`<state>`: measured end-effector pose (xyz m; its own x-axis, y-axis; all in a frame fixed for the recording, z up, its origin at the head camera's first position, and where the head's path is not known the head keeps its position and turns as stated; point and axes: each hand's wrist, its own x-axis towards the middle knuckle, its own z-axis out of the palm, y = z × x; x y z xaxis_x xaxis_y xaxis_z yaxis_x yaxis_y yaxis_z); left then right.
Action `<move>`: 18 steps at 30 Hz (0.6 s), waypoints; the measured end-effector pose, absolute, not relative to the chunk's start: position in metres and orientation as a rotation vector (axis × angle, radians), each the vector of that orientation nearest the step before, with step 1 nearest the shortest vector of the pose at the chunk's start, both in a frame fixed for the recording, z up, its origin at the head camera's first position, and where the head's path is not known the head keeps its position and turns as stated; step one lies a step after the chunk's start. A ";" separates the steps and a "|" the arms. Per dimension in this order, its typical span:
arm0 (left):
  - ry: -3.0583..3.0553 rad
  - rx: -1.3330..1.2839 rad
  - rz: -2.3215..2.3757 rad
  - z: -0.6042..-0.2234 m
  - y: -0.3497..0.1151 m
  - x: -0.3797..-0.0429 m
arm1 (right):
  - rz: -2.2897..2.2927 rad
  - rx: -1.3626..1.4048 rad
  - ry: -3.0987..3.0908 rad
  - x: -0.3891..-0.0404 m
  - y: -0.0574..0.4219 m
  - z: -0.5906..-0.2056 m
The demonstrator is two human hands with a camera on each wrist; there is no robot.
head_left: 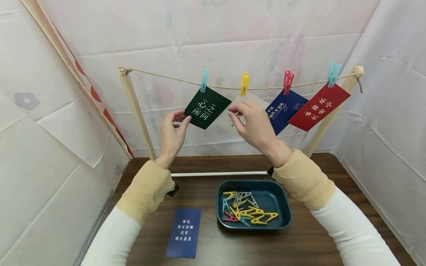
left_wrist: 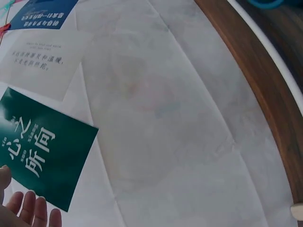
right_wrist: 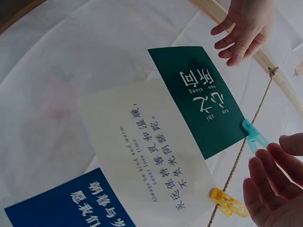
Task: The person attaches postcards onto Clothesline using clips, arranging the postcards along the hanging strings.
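A dark green card (head_left: 214,101) with white characters hangs tilted from the rope (head_left: 159,75) by a light blue clothespin (head_left: 204,80). My left hand (head_left: 173,135) is beside the card's lower left edge, its fingers loosely bent; in the right wrist view a gap shows between that hand (right_wrist: 253,30) and the card. My right hand (head_left: 257,125) is raised before a pale card (head_left: 224,120) hung by a yellow clothespin (head_left: 244,84), partly hiding it. Seen from the right wrist, its fingers are relaxed near the light blue clothespin (right_wrist: 254,135), holding nothing.
Farther right hang a blue card (head_left: 286,107) under a red clothespin (head_left: 288,81) and a red card (head_left: 319,107) under another light blue one. Wooden posts (head_left: 136,111) carry the rope. A dark teal tray (head_left: 279,207) of clothespins and a blue card (head_left: 183,249) lie on the table.
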<state>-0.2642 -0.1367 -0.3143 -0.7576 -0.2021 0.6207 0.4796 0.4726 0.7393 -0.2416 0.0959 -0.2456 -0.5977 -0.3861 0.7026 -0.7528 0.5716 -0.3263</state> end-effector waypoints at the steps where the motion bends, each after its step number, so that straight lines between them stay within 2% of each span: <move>1: -2.061 -0.227 -1.323 -0.317 -0.136 -0.263 | 0.836 0.905 -2.229 -0.240 0.097 -0.248; 18: -2.104 -0.187 -1.369 -0.357 -0.126 -0.236 | 0.956 0.845 -2.240 -0.225 0.116 -0.301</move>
<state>-0.2359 -0.1258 -0.3569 -0.8016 -0.2054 0.5614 0.4301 0.4541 0.7803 -0.2247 0.1159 -0.3012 -0.6472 -0.3275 0.6883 -0.7236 0.5481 -0.4196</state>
